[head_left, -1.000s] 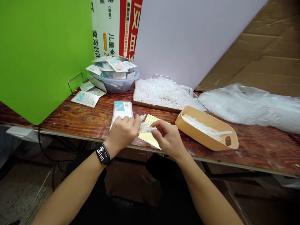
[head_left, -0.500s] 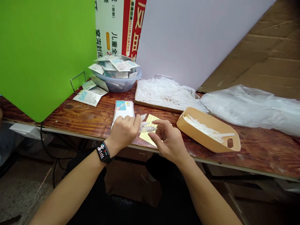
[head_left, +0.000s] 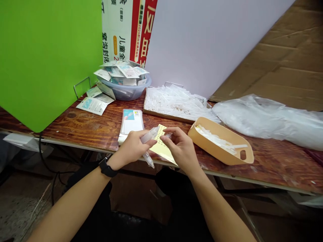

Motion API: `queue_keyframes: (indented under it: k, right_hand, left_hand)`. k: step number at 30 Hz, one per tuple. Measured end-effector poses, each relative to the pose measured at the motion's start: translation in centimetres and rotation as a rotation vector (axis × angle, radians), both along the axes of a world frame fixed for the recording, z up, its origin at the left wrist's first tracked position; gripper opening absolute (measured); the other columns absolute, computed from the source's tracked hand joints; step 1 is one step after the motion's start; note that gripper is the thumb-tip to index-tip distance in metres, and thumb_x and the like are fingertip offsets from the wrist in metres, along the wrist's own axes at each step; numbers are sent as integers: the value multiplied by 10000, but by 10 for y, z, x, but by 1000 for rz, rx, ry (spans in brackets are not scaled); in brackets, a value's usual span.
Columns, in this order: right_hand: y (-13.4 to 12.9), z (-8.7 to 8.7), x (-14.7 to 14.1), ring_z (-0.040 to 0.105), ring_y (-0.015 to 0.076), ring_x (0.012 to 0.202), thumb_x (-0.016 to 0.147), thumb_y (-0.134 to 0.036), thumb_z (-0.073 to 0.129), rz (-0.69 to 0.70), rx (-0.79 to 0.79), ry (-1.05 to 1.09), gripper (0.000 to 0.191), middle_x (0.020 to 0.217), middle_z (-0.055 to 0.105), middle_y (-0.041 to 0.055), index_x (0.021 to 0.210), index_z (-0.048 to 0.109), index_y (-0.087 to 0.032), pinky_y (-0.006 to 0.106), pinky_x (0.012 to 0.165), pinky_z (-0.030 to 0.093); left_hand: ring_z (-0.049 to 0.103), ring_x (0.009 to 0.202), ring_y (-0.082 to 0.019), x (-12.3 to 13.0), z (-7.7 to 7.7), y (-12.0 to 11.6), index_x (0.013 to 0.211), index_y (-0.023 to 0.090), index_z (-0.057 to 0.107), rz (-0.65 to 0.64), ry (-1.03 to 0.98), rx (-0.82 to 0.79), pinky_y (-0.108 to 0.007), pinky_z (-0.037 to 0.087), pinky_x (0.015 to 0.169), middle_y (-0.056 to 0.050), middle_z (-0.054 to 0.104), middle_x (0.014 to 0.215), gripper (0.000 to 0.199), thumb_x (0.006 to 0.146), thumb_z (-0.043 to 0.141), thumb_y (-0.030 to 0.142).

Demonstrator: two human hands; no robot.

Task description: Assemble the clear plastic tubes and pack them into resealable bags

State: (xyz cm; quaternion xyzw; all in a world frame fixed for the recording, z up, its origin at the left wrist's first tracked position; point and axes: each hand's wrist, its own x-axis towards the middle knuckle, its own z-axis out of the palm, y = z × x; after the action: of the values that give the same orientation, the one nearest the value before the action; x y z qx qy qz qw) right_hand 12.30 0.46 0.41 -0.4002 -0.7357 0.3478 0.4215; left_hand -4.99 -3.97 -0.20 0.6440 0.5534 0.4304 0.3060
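Observation:
My left hand [head_left: 132, 147] is shut around clear plastic tubes, one angled up [head_left: 149, 135] and a tapered one pointing down past the table edge [head_left: 148, 160]. My right hand [head_left: 180, 147] pinches a small clear plastic piece [head_left: 168, 135] between thumb and fingers, just over a yellow perforated sheet [head_left: 161, 147]. That sheet lies between my hands, partly hidden by them. Left of it is a flat packaged card [head_left: 131, 121], with my left hand covering its lower edge.
A tan tray [head_left: 219, 144] holding clear tubes sits right of my right hand. Behind are a white tray heaped with tubes [head_left: 176, 102], a clear bowl of packets [head_left: 123, 93], loose packets [head_left: 92, 106], a plastic bag [head_left: 267, 121] and upright boards along the wooden table's back.
My left hand has turned and lifted the tube to a diagonal. The fingers of my right hand, spread half a second ago, have closed on the small clear piece.

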Motion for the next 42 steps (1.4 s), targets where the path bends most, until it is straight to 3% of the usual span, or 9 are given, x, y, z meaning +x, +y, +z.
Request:
queue_keyframes:
  k: [7,14,19,22,25,29,33,37,42]
  right_hand:
    - [0,9,4,612,163,796,838,-306,619,116,165,134,189,1024,603,66,1007,632,-223,334,724,512]
    - [4,5,0,603,167,790,854,-313,615,330,296,-138,120,853,666,51,865,614,-193,305,732,467]
    - [4,9,1,500,157,635,882,-483,509,296,488,-326,384,632,556,37,647,557,-183,295,623,378]
    - [2,10,2,537,169,729,885,-429,513,330,459,-291,284,787,615,71,795,603,-175,296,668,394]
    - [2,8,2,454,129,563,892,-380,512,268,461,-333,369,559,511,14,581,518,-182,281,590,337]
    - [3,5,1,495,145,650,867,-381,537,326,413,-286,277,682,557,39,685,554,-174,279,611,352]
    - [4,3,1,426,125,556,907,-406,469,312,393,-321,413,551,469,4,562,482,-181,284,590,324]
    - [2,1,1,510,153,684,883,-422,510,383,314,-267,282,727,577,39,755,572,-178,284,644,380]
    - [3,-2,0,471,136,587,894,-373,509,246,385,-284,345,590,529,11,606,510,-184,290,623,353]
  left_hand:
    - [410,491,-70,-10,3,4,578,138,517,-176,-193,-253,-205,298,482,34,491,527,321,723,654,390]
    - [419,456,-68,-9,2,1,575,134,555,-352,-212,-386,-211,291,460,34,499,493,281,701,664,361]
    - [409,443,-66,-8,3,1,522,145,507,-407,-147,-384,-212,283,449,40,485,470,352,706,660,404]
    - [414,452,-68,-8,4,1,537,147,512,-397,-160,-383,-208,293,456,43,486,473,333,701,662,395]
    - [400,438,-68,-7,4,1,531,145,517,-420,-139,-415,-213,285,443,35,494,473,323,699,657,383]
    - [425,430,-81,-4,2,0,532,149,521,-427,-157,-454,-222,289,433,27,500,471,322,688,662,392]
    - [411,412,-69,-4,3,0,501,149,512,-426,-143,-452,-218,293,431,30,501,458,314,689,656,355]
    - [422,414,-74,-6,3,-1,510,149,516,-430,-160,-467,-218,292,427,29,501,456,313,701,651,358]
    - [374,408,-58,-6,3,-1,516,149,501,-407,-222,-466,-210,264,419,45,469,446,296,685,663,330]
